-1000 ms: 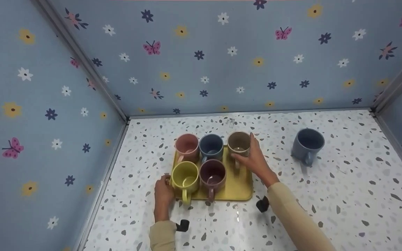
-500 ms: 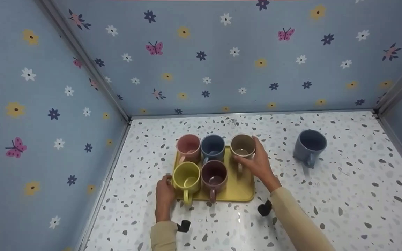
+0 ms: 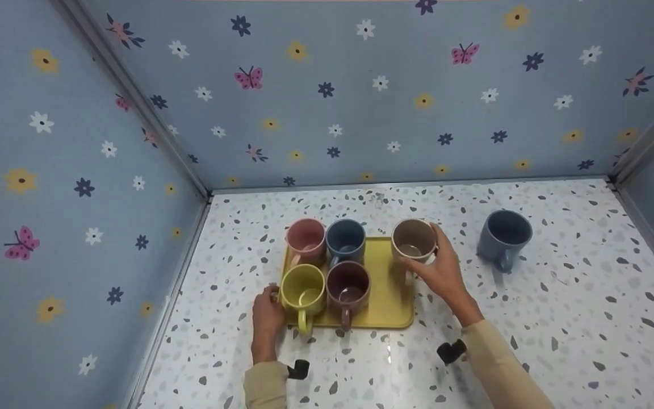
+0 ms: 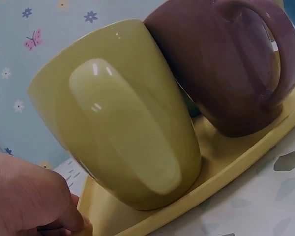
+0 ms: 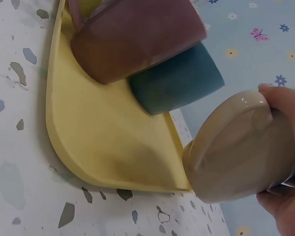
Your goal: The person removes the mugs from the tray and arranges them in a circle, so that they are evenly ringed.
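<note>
**Inspector:** State your grip and where the mug is.

**Me:** My right hand (image 3: 443, 272) is wrapped round the beige mug (image 3: 414, 241), fingers curled on its side. In the right wrist view the mug is tilted and sits at the right edge of the tray (image 3: 390, 295), its base past the rim and off the tray floor. My left hand (image 3: 267, 315) pinches the tray's left edge beside the yellow mug (image 3: 302, 289).

**Inspector:** What is done, what is left?

**Me:** One grey mug (image 3: 503, 236) stands on the table (image 3: 560, 318), well apart from the tray. The beige one I judge to be mid-transfer across the rim. Four remain on the tray: pink (image 3: 305, 238), blue (image 3: 345, 238), yellow and purple (image 3: 348, 284), close together. By count, roughly a third handled, if the tray is being emptied; the frames alone cannot settle the direction.
</note>
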A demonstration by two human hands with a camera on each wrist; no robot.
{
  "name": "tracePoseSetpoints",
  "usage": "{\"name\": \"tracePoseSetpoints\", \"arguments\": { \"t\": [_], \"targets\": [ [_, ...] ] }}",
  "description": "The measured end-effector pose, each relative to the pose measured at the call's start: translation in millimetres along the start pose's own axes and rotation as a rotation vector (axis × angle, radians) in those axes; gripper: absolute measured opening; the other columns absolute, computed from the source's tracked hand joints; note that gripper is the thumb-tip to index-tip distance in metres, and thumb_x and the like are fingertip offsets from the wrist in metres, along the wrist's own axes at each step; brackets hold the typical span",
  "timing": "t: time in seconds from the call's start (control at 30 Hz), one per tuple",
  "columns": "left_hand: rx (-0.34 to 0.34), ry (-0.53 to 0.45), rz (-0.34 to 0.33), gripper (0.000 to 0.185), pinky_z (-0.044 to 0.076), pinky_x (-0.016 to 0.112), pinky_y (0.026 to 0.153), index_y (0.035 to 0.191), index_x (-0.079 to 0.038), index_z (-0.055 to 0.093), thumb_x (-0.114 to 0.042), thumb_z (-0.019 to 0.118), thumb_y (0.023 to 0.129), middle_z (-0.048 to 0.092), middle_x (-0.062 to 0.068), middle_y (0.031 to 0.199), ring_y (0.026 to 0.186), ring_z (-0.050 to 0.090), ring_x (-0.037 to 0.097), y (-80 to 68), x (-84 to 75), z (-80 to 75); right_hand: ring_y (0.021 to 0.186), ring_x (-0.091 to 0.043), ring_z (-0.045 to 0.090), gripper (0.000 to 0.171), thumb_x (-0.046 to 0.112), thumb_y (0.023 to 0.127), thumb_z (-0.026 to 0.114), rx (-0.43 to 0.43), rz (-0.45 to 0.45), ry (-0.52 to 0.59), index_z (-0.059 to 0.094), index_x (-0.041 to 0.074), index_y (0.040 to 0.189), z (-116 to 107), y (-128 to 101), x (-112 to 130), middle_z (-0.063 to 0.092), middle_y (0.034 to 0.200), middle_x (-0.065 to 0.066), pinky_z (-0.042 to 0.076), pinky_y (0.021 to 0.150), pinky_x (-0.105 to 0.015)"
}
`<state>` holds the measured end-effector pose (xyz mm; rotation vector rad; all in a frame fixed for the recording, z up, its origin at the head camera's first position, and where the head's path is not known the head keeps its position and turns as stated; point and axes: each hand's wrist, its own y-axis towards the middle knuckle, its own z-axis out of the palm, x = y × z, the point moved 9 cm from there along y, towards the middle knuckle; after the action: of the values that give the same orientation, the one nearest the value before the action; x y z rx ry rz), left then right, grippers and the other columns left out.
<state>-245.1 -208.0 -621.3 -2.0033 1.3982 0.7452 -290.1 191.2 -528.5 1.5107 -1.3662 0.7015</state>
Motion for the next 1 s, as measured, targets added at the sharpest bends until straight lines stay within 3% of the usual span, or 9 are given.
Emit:
{"name": "tracePoseSetpoints", "arguments": {
  "t": [0.23,0.47,1.0],
  "targets": [
    [-0.012,-0.010,0.012,0.035,0.044,0.047,0.084,0.119,0.001,0.059,0.002,0.048,0.086,0.060,0.021,0.099,0.092,0.056,0.033,1.0,-1.4,-0.6,0.127,-0.031,0.046,0.097,0.030,0.065,0.088,-0.025,0.054,-0.037,0.036,0.005,0.144,-27.5,-15.4,-8.2,0.048,0.138,-0.015,0.036,0.106,-0.051],
    [-0.025,0.029,0.041,0.035,0.043,0.047,0.079,0.118,0.001,0.059,0.003,0.047,0.086,0.058,0.018,0.089,0.084,0.054,0.031,0.5,-1.9,-1.3,0.122,-0.033,0.049,0.098,0.029,0.062,0.089,-0.063,0.070,-0.071,0.038,0.006,0.142,-56.8,-27.7,-17.4,0.051,0.133,-0.016,0.038,0.103,-0.054],
    [0.015,-0.005,0.005,0.036,0.043,0.046,0.080,0.122,0.000,0.058,0.001,0.045,0.088,0.057,0.018,0.095,0.087,0.052,0.029,0.3,2.0,0.9,0.122,-0.034,0.048,0.094,0.021,0.062,0.090,-0.168,0.161,-0.068,0.039,0.006,0.141,-103.4,-57.6,-44.7,0.051,0.130,-0.018,0.037,0.102,-0.055]
  ]
}}
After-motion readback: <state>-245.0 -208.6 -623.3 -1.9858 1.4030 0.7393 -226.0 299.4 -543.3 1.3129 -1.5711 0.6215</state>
